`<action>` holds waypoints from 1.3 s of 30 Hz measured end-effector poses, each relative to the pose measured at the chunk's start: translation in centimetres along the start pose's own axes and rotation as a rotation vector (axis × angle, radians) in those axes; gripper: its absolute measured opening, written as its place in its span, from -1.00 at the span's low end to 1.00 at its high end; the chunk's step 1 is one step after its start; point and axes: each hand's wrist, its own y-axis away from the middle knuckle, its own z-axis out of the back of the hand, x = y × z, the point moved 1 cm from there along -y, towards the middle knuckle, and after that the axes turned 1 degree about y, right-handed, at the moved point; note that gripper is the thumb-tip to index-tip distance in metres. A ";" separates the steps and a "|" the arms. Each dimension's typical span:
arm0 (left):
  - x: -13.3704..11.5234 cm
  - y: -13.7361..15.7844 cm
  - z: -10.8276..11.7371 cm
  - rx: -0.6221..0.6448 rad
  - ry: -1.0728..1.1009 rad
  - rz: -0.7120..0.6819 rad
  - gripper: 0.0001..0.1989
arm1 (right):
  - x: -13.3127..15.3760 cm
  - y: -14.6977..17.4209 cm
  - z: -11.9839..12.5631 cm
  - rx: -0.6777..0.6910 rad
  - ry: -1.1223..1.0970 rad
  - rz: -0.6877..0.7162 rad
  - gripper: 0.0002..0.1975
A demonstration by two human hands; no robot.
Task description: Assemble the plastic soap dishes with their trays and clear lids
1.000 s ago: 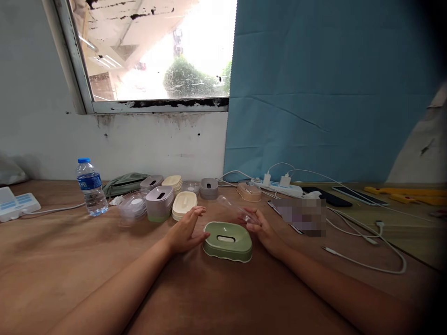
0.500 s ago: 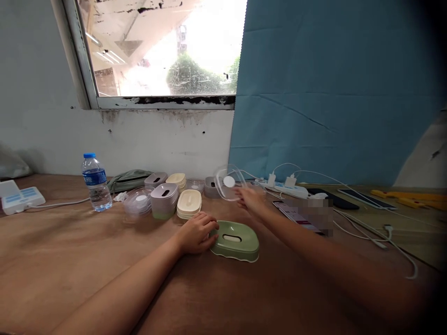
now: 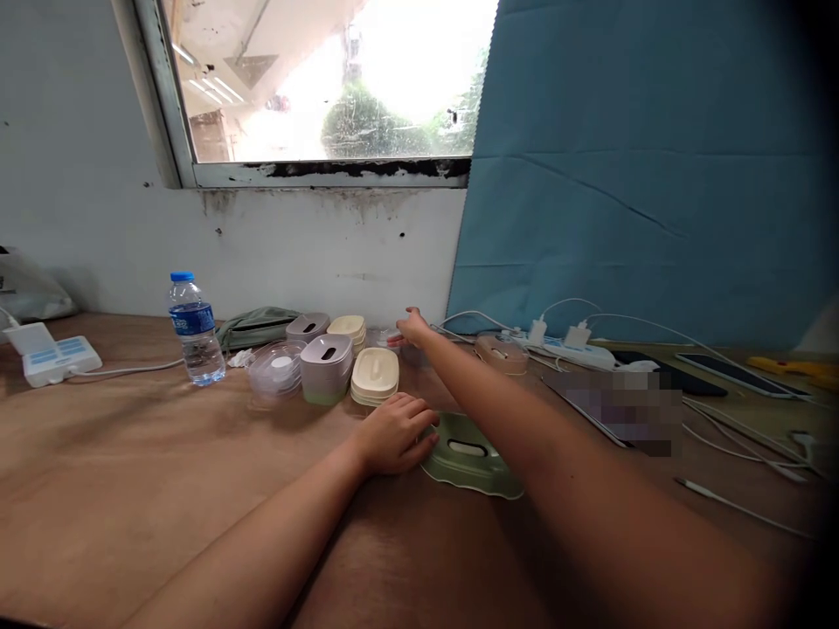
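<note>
My left hand (image 3: 398, 434) rests on the table, its thumb and fingers curved around the left end of a green plastic cover (image 3: 468, 476). The cover has an oval slot in its top and a pale wavy lower edge; my right forearm hides its right part. Stretched to the back, my right hand (image 3: 412, 330) is at a clear plastic lid (image 3: 381, 335), its thumb raised apart from the other fingers. Behind my left hand stand a stack of cream lids (image 3: 375, 374) and mauve containers (image 3: 326, 371) with dark slots. More clear lids (image 3: 272, 371) lie left of them.
A water bottle (image 3: 195, 332) stands at the left near a green pouch (image 3: 255, 328) and a power strip (image 3: 62, 358). To the right are a pinkish container (image 3: 502, 354), chargers in another power strip (image 3: 580, 351), phones and loose white cables (image 3: 740, 507).
My right hand has moved left and farther back with the clear lid, to beside the mauve and cream pieces. My left hand stays at the green cover. The view has shifted slightly.
</note>
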 end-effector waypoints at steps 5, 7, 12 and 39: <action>0.0 0.0 0.0 0.004 -0.001 0.002 -0.76 | -0.6 -0.3 0.0 0.096 0.286 0.034 -0.71; 0.0 0.0 0.1 0.003 0.001 0.003 -0.77 | -0.6 -0.2 0.3 0.131 0.415 0.089 -0.73; 0.0 -0.1 0.0 0.005 0.002 0.006 -0.76 | -0.8 0.4 1.3 0.196 0.703 0.327 -0.78; 0.0 -0.1 0.0 0.025 0.006 0.018 -0.77 | -1.5 0.4 1.2 0.262 0.875 0.499 -0.78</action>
